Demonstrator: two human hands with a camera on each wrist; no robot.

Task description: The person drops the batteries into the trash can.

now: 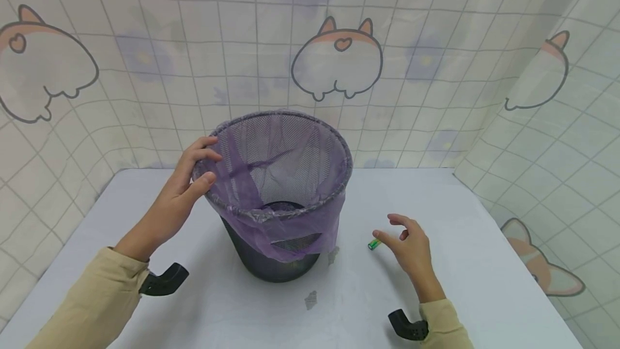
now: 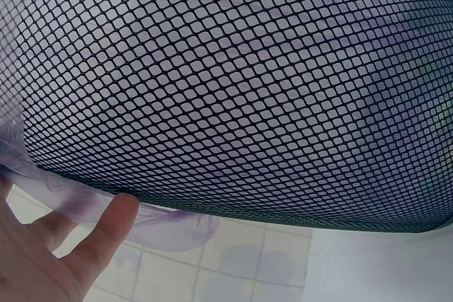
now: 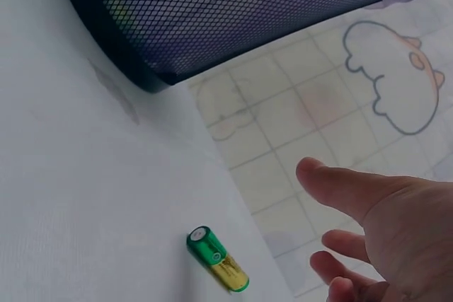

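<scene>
A black mesh wastebasket [image 1: 277, 263] lined with a translucent purple bag [image 1: 329, 209] stands on the white table. My left hand [image 1: 181, 193] rests against the left side of its rim, fingers lightly bent over the edge; the left wrist view shows the thumb [image 2: 117, 221] beside the mesh. To the basket's right, a green and gold battery [image 3: 218, 259] lies on its side on the table. Above it hovers my right hand [image 1: 409, 244], thumb and forefinger apart; the right wrist view shows the hand clear of the battery, holding nothing.
Grey patches [image 1: 311, 299] mark the white tabletop [image 1: 232, 316] near the basket. Behind and beside the table hangs a tile-patterned sheet [image 1: 411, 123] with cartoon animals. A black curved mount [image 1: 164, 280] sits at my left wrist, another [image 1: 407, 326] at my right.
</scene>
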